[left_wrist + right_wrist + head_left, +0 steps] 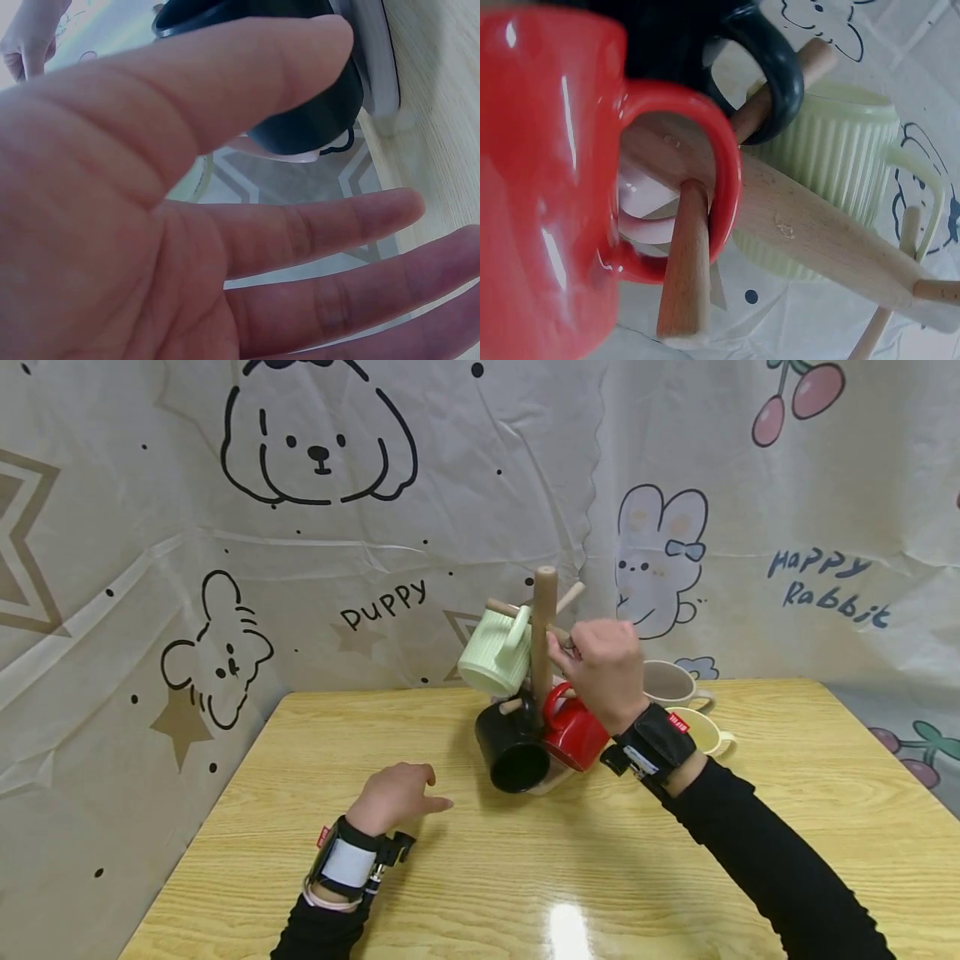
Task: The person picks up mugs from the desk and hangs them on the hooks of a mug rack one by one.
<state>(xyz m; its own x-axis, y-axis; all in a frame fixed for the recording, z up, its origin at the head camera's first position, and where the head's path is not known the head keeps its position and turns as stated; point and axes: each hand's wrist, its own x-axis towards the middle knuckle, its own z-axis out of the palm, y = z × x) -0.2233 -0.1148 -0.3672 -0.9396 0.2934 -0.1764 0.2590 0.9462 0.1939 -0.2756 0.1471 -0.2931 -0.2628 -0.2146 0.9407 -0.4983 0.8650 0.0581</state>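
While the left hand (393, 795) holds nothing, fingers spread near the table (465, 877), black (495, 739) and red mugs (581, 739) hang low on the wooden rack (542, 652) beyond. Well apart from it, the right hand (603, 668) pinches an upper peg (559, 633), beside a hanging pale green mug (489, 652); yellow (693, 729) and greyish cups (667, 683) stand to the right.

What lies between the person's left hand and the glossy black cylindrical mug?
In the head view, only bare, light wood-grained tabletop lies between the left hand and the black mug.
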